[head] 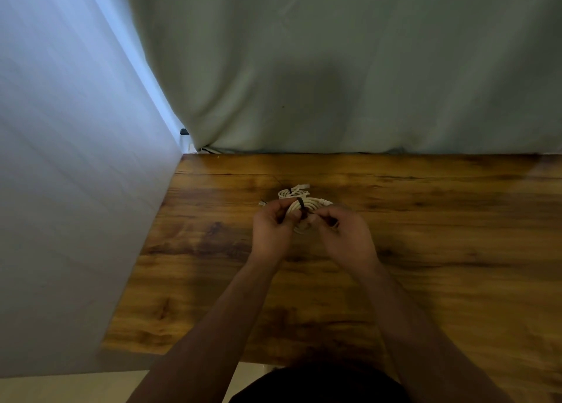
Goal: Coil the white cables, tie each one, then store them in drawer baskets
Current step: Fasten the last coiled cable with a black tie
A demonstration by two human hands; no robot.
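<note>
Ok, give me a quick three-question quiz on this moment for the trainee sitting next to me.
1. True or false: the left hand and the right hand both grip the same white coil.
2. Where is the dark tie? A) wrapped round the white coil B) inside a drawer basket C) round a wrist
3. Fill in: the second coil lies on the table, ___ from the person than the gripped one.
Key: 1 true; 2 A; 3 farther.
</note>
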